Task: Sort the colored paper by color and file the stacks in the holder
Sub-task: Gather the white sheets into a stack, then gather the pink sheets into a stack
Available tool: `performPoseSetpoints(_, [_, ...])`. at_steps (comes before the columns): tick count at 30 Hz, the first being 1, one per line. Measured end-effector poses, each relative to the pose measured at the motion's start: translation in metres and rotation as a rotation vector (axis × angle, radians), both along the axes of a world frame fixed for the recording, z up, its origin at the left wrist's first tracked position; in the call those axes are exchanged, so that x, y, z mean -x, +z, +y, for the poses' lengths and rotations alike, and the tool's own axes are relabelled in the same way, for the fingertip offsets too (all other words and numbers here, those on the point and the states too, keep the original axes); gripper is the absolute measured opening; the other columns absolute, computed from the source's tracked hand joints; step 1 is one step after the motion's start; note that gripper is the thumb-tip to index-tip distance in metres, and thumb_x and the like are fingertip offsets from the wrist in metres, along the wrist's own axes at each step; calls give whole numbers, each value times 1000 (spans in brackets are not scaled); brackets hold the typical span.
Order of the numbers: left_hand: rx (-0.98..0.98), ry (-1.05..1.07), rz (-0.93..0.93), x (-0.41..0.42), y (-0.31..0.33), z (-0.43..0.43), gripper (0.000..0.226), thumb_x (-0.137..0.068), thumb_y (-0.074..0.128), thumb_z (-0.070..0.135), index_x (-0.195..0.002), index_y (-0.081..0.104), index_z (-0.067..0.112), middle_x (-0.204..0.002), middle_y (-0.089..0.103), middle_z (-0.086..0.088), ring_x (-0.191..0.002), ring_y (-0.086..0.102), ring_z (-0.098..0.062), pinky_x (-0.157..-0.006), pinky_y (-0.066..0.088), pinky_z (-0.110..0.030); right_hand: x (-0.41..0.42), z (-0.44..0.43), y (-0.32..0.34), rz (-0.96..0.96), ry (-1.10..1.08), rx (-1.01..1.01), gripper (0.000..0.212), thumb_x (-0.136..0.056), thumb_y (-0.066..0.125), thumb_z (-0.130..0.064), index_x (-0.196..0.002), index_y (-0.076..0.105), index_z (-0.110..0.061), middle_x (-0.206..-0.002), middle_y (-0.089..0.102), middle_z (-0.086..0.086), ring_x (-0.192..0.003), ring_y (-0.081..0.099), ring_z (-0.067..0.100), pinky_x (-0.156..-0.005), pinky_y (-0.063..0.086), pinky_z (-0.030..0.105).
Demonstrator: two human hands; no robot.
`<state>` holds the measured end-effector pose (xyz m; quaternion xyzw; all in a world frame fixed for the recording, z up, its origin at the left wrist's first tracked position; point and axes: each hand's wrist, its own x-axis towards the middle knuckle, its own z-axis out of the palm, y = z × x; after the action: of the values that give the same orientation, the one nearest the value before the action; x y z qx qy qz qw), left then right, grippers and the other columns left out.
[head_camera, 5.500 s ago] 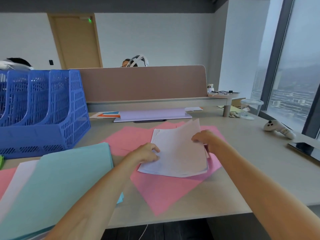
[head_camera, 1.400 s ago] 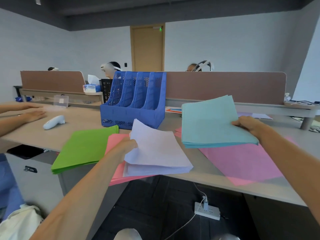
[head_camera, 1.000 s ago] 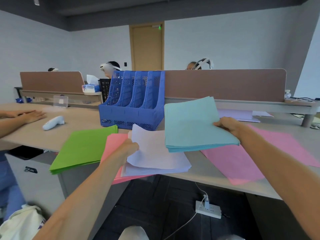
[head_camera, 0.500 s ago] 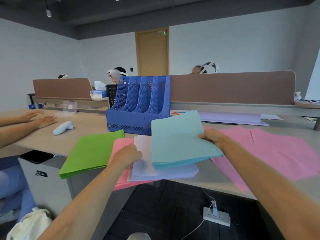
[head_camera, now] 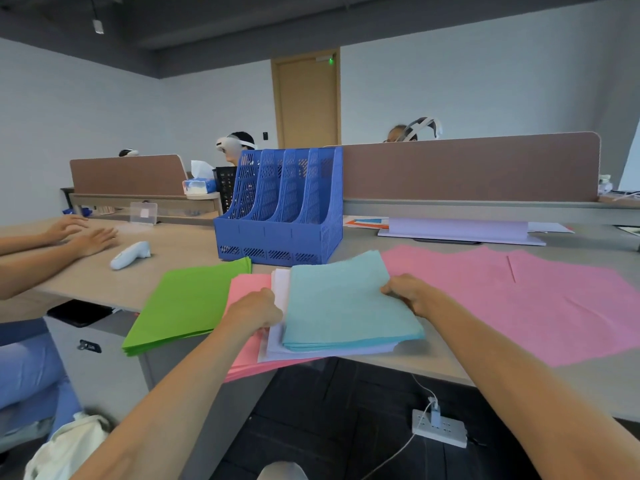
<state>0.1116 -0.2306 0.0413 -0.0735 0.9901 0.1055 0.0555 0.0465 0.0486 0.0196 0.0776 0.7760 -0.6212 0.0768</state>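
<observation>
A teal paper stack [head_camera: 343, 303] lies on top of a white stack [head_camera: 280, 344], which rests on a salmon-pink stack [head_camera: 247, 289] at the desk's near edge. My right hand [head_camera: 410, 294] grips the teal stack's right edge. My left hand [head_camera: 254, 310] holds the left edge of the white stack. A green stack [head_camera: 183, 301] lies to the left, overhanging the desk edge. Pink sheets [head_camera: 512, 299] are spread out on the right. The blue four-slot file holder [head_camera: 282, 209] stands behind the stacks, its slots showing no paper.
Another person's hands [head_camera: 81, 233] rest on the desk at far left beside a white controller [head_camera: 130, 254]. A lilac paper pile [head_camera: 460, 230] lies under the brown divider [head_camera: 467, 171]. A power strip [head_camera: 438, 427] lies on the floor below.
My right hand has carried the teal stack left and down onto the white stack. My left hand has stayed on the white stack's left edge.
</observation>
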Motion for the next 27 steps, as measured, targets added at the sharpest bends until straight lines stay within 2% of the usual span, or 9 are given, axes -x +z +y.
performPoseSetpoints(2, [124,-27,37,1,3,3,32,-88,46,15,-119,44,8,-80,47,-1,-71,51,-19,-58,38,-26,0,0,0,32,-30,-95,16,-87,53,-1,-102,60,2,-92,66,18,-78,64,30,-70,54,35])
performPoseSetpoints(6, [280,-95,241,7,10,21,15,-90,44,21,-102,47,12,-81,49,0,-82,50,-23,-68,38,-29,-7,9,7,153,-64,-363,11,-82,57,-9,-71,59,-6,-67,58,11,-53,53,22,-56,48,29])
performPoseSetpoints(10, [193,-125,365,17,14,58,23,-91,42,21,-108,54,13,-110,60,-7,-99,56,-28,-73,37,-30,-17,37,11,227,-94,-392,12,-88,51,-3,-88,62,-6,-90,71,17,-60,67,28,-56,58,37])
performPoseSetpoints(13, [166,-182,407,24,14,93,25,-91,42,22,-109,58,15,-109,62,-6,-101,58,-28,-72,37,-30,-27,69,10,264,-150,-368,14,-93,48,-4,-92,61,-9,-95,69,14,-61,66,24,-61,59,42])
performPoseSetpoints(16, [71,-267,457,34,10,130,21,-89,44,18,-100,61,14,-106,64,-6,-98,57,-29,-70,43,-31,-36,103,8,276,-203,-325,18,-93,47,-2,-104,60,-5,-96,67,12,-62,64,23,-55,55,37])
performPoseSetpoints(20, [-110,-457,462,49,0,178,18,-90,46,17,-99,61,13,-113,59,-6,-109,52,-28,-85,48,-39,-42,142,4,311,-287,-303,20,-92,44,1,-102,62,-5,-92,67,11,-66,61,24,-53,50,33])
performPoseSetpoints(24, [-156,-538,328,69,-5,231,27,-91,45,27,-109,54,9,-116,58,-11,-106,54,-30,-90,47,-40,-40,188,-6,399,-389,-525,19,-89,52,-6,-90,67,-18,-90,66,5,-82,63,25,-72,51,33])
performPoseSetpoints(26, [-116,-510,220,81,-10,256,40,-94,40,33,-123,46,6,-127,54,-16,-115,51,-34,-94,44,-40,-37,209,-10,382,-396,-692,16,-88,60,-17,-100,69,-19,-109,66,7,-104,61,28,-87,46,31])
performPoseSetpoints(27, [-96,-496,171,88,-13,267,47,-95,38,36,-129,41,5,-134,49,-19,-121,48,-35,-97,42,-40,-36,219,-12,317,-385,-777,26,-87,62,-26,-111,68,-18,-120,62,9,-114,56,29,-94,44,33])
